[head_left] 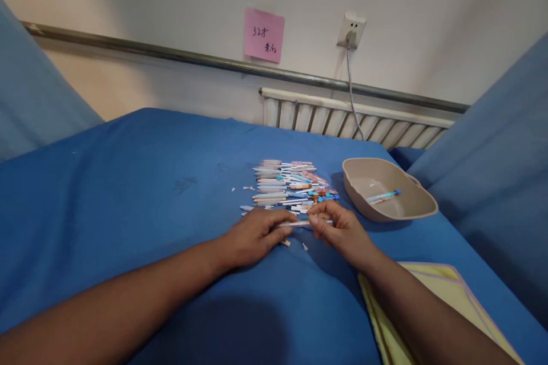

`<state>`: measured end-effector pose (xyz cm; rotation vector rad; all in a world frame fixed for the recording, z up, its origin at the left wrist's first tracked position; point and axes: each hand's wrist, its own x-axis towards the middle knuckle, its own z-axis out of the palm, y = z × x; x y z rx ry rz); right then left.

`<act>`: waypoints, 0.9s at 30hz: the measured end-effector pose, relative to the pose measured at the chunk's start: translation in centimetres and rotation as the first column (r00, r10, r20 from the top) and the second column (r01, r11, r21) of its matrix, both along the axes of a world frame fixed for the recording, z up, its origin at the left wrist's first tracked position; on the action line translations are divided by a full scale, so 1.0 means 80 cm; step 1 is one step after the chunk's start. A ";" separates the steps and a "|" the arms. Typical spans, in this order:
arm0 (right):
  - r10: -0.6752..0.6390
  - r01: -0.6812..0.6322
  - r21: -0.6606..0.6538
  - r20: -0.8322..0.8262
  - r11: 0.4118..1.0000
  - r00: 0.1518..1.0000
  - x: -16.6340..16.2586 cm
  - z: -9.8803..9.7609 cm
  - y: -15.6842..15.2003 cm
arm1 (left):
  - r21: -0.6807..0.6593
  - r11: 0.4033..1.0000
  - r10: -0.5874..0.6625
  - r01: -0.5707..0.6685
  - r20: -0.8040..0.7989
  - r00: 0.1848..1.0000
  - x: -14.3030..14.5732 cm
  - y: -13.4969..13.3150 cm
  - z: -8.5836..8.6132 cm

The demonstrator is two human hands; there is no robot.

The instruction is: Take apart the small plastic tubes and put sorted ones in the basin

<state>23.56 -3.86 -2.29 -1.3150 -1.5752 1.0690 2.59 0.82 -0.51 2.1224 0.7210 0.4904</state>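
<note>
A slim, pale pen (299, 223) lies level between my two hands, just in front of a pile of pens. My left hand (259, 235) is closed around its left part. The fingers of my right hand (336, 231) pinch it near the right end. Behind them the pile of pens (285, 185) is spread in rough rows, in white, light blue, pink and brown. Small loose pieces lie about, such as a pale bit (305, 246) below the pen and a yellowish bit (285, 243) by my left fingertips.
At the right stands a beige basin (351, 182) with a few pens inside. A yellow folded cloth (445, 291) lies under my right forearm. Blue sheet (128, 199) covers the surface. Behind are a radiator (308, 117), a metal rail (171, 56) and a plugged-in cable (350, 80).
</note>
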 end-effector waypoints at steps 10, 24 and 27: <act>0.013 -0.139 0.297 0.390 0.945 0.921 0.006 0.010 -0.008 | -0.081 0.997 -0.012 0.009 -0.036 0.999 -0.002 -0.004 0.000; 0.011 -0.159 0.331 0.409 0.930 0.912 0.008 0.003 -0.006 | -0.060 0.997 -0.060 0.056 -0.077 0.995 -0.004 -0.002 0.001; 0.048 -0.126 0.204 0.349 0.971 0.936 0.005 0.001 -0.003 | 0.172 0.981 -0.072 0.091 -0.113 0.991 -0.007 -0.003 0.003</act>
